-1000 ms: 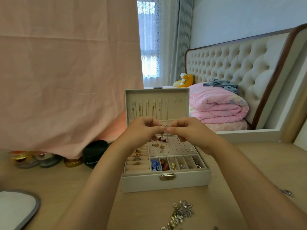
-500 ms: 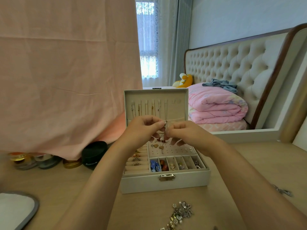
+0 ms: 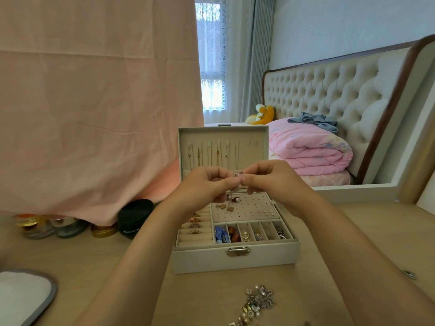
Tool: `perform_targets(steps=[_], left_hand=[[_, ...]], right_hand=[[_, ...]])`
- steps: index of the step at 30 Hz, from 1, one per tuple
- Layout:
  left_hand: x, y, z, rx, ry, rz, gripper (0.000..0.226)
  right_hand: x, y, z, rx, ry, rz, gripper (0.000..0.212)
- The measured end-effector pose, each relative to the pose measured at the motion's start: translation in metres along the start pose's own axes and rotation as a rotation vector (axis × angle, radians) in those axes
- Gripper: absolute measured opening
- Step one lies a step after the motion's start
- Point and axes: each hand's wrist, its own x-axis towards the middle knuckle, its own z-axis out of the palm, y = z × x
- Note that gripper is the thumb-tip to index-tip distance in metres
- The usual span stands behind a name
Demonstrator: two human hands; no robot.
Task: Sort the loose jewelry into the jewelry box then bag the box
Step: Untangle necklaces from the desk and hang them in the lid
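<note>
Right above the open jewelry box (image 3: 235,257), the left hand (image 3: 207,184) and right hand (image 3: 270,180) pinch one small silver earring (image 3: 237,173) together. I'd keep it over the box's peg panel so drops land inside; the loose pile (image 3: 255,302) waits in front of the box.

above the open cream rectangular jewelry box (image 3: 235,257) on the pale wooden table (image 3: 94,260), the left hand (image 3: 207,184) and right hand (image 3: 273,180) pinch a small silver earring (image 3: 237,173) between fingertips. a heap of loose silver jewelry (image 3: 256,302) lies near the box's front.
</note>
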Motion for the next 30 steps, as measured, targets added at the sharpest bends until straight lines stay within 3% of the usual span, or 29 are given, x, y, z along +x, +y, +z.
perform_targets(steps=[9, 13, 16, 22, 24, 27, 30], left_hand=[[-0.003, 0.005, -0.008, 0.272, -0.046, 0.036, 0.011], [-0.006, 0.01, -0.009, 0.288, -0.15, -0.023, 0.008], [-0.006, 0.007, -0.012, 0.301, -0.217, -0.099, 0.011], [-0.009, 0.01, -0.019, 0.479, -0.293, -0.178, 0.018], [-0.01, 0.015, -0.019, 0.542, -0.233, -0.116, 0.025], [-0.01, 0.023, -0.01, 0.358, -0.01, 0.035, 0.021], [-0.009, 0.026, -0.003, 0.262, 0.084, 0.118, 0.017]], right_hand=[[-0.001, 0.002, 0.002, 0.014, -0.194, 0.078, 0.017], [-0.001, -0.003, 0.005, 0.051, -0.159, 0.111, 0.027], [-0.001, -0.005, 0.007, 0.23, -0.125, 0.15, 0.032], [0.001, -0.002, 0.007, 0.302, -0.15, 0.13, 0.03], [0.0, -0.003, 0.006, 0.295, -0.182, 0.105, 0.03], [-0.002, -0.004, 0.005, 0.227, -0.218, 0.071, 0.03], [-0.003, -0.004, 0.003, 0.184, -0.227, 0.066, 0.025]])
